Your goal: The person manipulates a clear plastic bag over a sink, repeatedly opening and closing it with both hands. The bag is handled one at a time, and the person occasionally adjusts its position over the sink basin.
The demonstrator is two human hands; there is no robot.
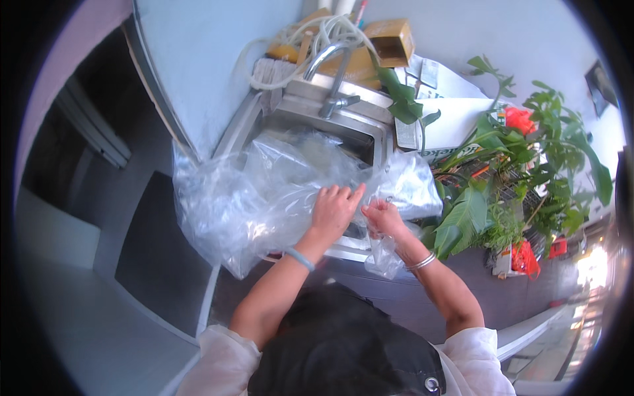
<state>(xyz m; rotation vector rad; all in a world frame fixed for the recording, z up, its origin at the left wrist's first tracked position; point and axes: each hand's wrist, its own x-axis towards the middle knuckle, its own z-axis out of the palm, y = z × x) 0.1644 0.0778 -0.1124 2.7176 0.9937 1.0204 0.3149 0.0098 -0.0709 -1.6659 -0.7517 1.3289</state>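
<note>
A large crumpled sheet or bag of clear plastic (223, 203) lies draped over a stainless steel sink (384, 133). My left hand (336, 209) rests back-up on it, index finger stretched forward and the other fingers bent; whether they pinch the film is hidden. Close beside it on the right, my right hand (384, 218) is closed like a fist around a gathered part of the plastic. A loose end hangs below that fist, over the sink's front edge. More of the film spreads to the right of the basin.
A chrome faucet (337, 84) rises behind the basin. Coiled white hose (327, 29) and an open cardboard box (391, 42) sit at the back. To the right are a white printed carton (448, 121) and leafy green plants (545, 143). A pale panel (213, 64) stands left.
</note>
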